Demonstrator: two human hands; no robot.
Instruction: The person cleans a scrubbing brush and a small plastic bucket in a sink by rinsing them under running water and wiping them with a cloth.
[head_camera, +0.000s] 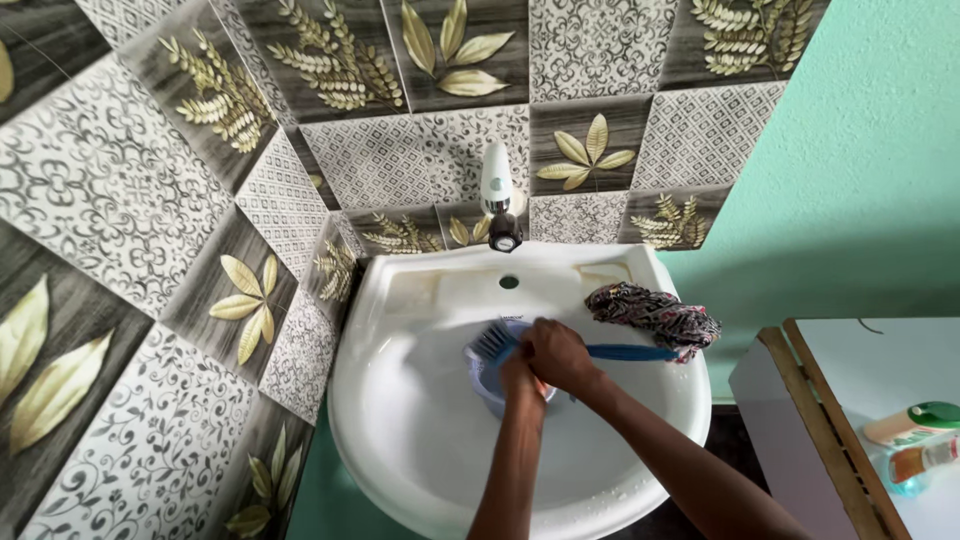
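My right hand (560, 355) is closed around the blue handle of a brush (590, 351), gripping it near the head end. The handle runs out to the right of my fist, level over the basin, and its far end reaches the cloth on the rim. The dark bristles (492, 341) stick out to the left of my knuckles and sit on the rim of a cup (485, 375).

My left hand (518, 382) is just below and left of the right one, touching it, and it lies against the cup. I cannot tell how the fingers are set, since the right hand and the wrist hide most of them; it looks wrapped on the cup's right side. The cup is pale lilac plastic and only its left part shows, down in the bowl of the sink (400, 420).

The sink is white and rounded, and both my forearms come up over its front edge. On its right rim lies a crumpled patterned cloth (655, 315). At the back, a tap (497, 205) with a white top comes out of the tiled wall (150, 200), above a small overflow hole. Further right stands a white cabinet (850, 370) with a green-capped bottle (915, 422) on it.
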